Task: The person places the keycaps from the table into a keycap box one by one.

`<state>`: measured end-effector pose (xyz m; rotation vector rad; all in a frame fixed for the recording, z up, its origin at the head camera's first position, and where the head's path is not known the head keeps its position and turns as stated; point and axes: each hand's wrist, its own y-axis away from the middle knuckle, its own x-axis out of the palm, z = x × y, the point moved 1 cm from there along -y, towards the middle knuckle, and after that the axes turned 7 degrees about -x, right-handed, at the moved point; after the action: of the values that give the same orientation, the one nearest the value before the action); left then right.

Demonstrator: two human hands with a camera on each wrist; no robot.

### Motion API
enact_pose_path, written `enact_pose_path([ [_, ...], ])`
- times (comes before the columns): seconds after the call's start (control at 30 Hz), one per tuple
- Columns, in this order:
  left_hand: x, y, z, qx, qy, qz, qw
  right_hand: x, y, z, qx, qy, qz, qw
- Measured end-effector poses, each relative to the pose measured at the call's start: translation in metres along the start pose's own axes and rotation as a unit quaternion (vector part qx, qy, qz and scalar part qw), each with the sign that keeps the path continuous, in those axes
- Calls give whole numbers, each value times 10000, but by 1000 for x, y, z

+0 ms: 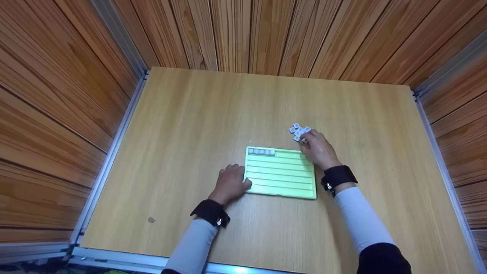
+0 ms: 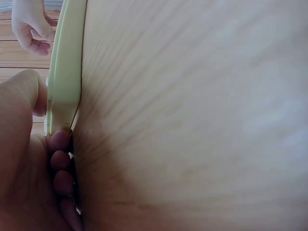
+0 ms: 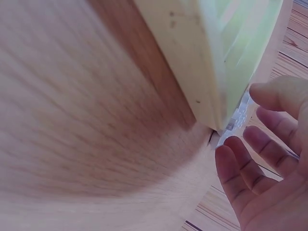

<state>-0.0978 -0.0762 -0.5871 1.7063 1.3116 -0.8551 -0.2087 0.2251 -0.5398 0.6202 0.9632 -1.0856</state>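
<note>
A light green ridged tray (image 1: 281, 180) lies on the table, a row of several small white blocks (image 1: 261, 152) in its far left slot. My left hand (image 1: 230, 182) grips the tray's left edge, thumb over the rim and fingers against the side wall (image 2: 67, 62). Beyond the tray's far right corner is a loose pile of small white square tiles (image 1: 297, 131). My right hand (image 1: 319, 149) hovers at the pile's right side. In the right wrist view its fingers (image 3: 257, 139) are loosely bent and apart from the thumb, with no tile visibly held. Fingertips partly cover the pile.
The wooden tabletop (image 1: 182, 152) carries the tray and tiles. Wood-panelled walls (image 1: 236, 34) stand at the back and both sides, with metal rails (image 1: 114, 156) along the table edges. A dark round spot (image 1: 151, 220) marks the front left.
</note>
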Motion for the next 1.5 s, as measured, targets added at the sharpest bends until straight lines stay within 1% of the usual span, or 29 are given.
enact_pose_path([
  [0.13,0,0,0,-53,74,73,9999,1,-2,-3,119,-34,61,9999],
  [0.2,0,0,0,-62,28,86,9999,1,-2,-4,128,-18,83,9999],
  [0.37,1,-1,1,-43,-116,34,9999,3,-3,-5,56,3,124,9999],
  [0.6,2,-1,2,-27,17,41,10000,5,-6,-8,50,-58,127,9999],
  [0.8,2,-1,1,-29,-34,52,10000,8,-8,-14,72,-18,84,9999],
  [1.1,1,0,1,-11,9,22,10000,5,-7,-16,419,-79,236,9988],
  [1.13,1,0,1,-10,-10,11,10000,4,-7,-17,412,-101,222,9989],
  [1.37,1,0,2,-9,-41,-32,10000,4,-7,-18,-45,-152,-13,9999],
  [1.5,0,0,2,-4,-12,-38,10000,4,-9,-17,51,-192,-1,9998],
])
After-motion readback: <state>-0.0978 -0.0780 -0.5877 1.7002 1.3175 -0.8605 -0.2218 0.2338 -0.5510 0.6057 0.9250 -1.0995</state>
